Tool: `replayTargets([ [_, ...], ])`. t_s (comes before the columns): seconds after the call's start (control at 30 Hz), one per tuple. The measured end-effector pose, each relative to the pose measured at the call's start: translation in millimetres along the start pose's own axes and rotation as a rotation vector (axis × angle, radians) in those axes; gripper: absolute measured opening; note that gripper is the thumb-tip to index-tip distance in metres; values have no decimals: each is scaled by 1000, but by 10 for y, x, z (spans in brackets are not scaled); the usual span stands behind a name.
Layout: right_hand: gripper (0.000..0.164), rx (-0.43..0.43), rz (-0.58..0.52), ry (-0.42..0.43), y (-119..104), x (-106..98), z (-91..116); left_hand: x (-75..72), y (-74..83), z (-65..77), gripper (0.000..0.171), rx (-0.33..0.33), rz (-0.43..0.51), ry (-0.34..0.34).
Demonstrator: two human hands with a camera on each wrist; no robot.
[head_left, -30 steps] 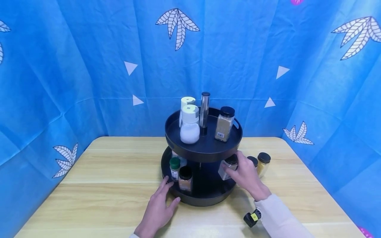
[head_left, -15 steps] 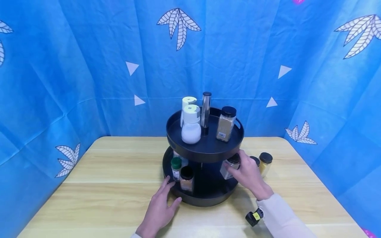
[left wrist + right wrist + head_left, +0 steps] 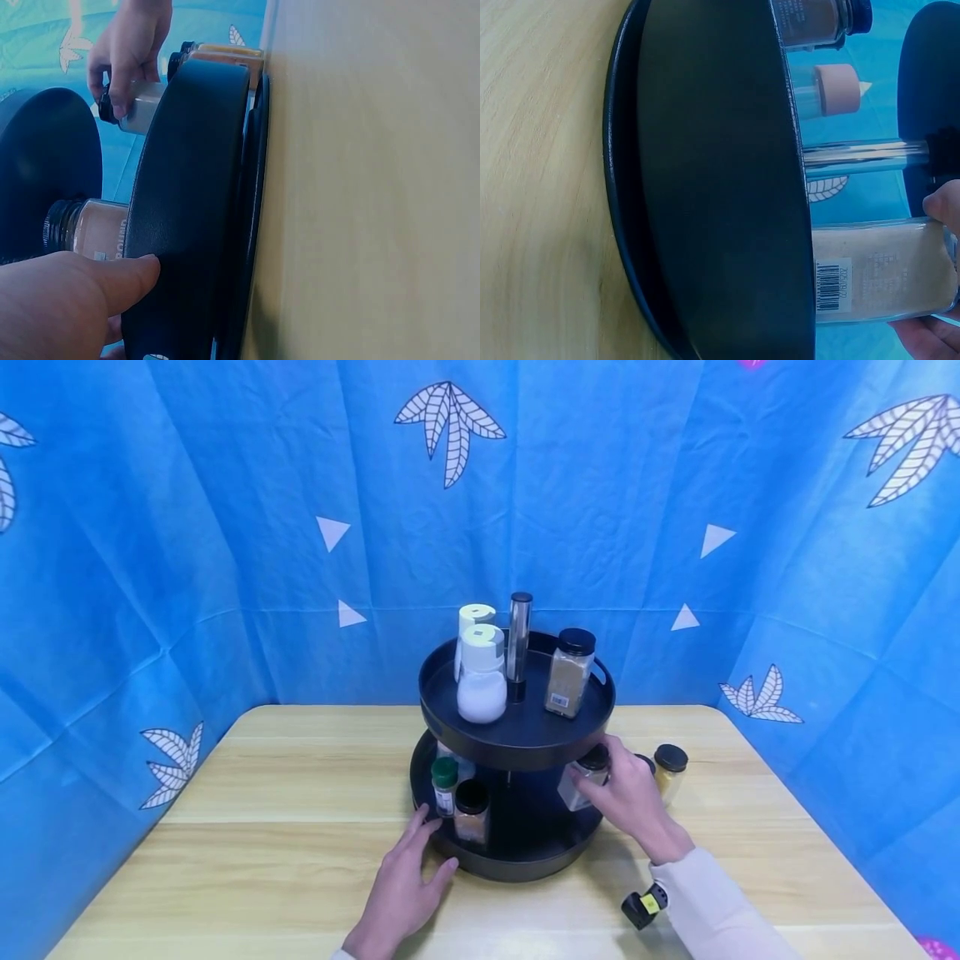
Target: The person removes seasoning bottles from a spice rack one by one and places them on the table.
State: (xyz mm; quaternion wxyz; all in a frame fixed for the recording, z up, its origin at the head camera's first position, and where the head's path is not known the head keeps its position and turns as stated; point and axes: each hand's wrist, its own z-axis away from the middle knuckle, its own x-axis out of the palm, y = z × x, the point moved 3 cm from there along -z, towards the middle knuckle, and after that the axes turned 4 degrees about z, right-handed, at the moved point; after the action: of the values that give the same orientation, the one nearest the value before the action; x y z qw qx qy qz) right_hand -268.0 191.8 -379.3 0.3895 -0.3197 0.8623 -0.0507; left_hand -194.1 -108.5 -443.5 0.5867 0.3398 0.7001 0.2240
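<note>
My right hand (image 3: 636,795) grips a clear square spice jar (image 3: 881,274) by its black-lidded top. The jar, filled with pale powder and bearing a barcode label, stands at the right side of the lower tray (image 3: 517,867) of a black two-tier turntable, below the upper tray (image 3: 517,757). My left hand (image 3: 401,885) rests at the lower tray's left front rim, fingers spread, thumb (image 3: 135,279) lying against the outer wall. Nearest to it on that tray are a black-lidded jar of brownish powder (image 3: 471,827) and a green-capped bottle (image 3: 445,797).
The upper tray carries two white-topped shakers (image 3: 482,693) and a black-lidded jar (image 3: 568,681) beside the metal post (image 3: 518,639). To the right, a black-lidded jar of yellow powder (image 3: 666,785) stands on the wooden table (image 3: 262,827), with another partly hidden by my hand. Blue curtains (image 3: 600,485) surround it.
My right hand and its jar have shifted slightly right, toward the lower tray's edge. The left hand keeps its place at the rim. The head view has shifted a little.
</note>
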Motion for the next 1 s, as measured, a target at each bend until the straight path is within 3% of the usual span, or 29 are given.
replayTargets([
  [0.63,54,-26,-10,24,36,-41,-20,4,-3,-3,55,2,0,4],
  [1.0,54,20,-15,1,34,-82,-25,18,-9,9,56,19,7,18],
])
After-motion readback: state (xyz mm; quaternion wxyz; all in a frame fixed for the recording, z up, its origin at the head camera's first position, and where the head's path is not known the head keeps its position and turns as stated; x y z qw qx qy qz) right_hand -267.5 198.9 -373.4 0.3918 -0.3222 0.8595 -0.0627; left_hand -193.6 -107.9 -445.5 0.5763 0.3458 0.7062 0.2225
